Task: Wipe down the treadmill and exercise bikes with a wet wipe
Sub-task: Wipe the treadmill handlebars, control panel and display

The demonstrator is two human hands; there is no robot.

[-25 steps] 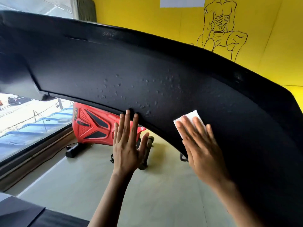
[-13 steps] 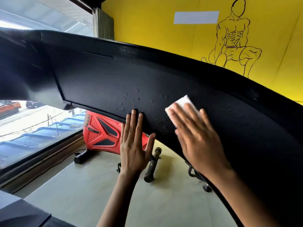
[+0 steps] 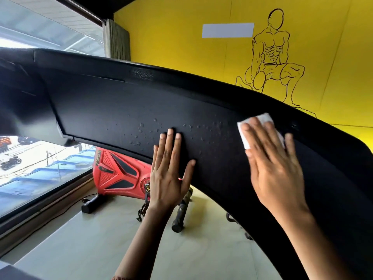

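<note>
Mid-wipe on the treadmill panel [image 3: 113,110] — right hand [image 3: 276,170], fingers straight, presses the wet wipe [image 3: 264,118]; left hand [image 3: 168,176] braces flat, empty. Next, probably — sweep the droplets [image 3: 217,125] left of the right fingers.

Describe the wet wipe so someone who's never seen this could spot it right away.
Find the big curved black panel in front of the yellow wall. Near its right end the right hand presses flat. The wet wipe is the small white pad under those fingers, the only white on the black.
</note>
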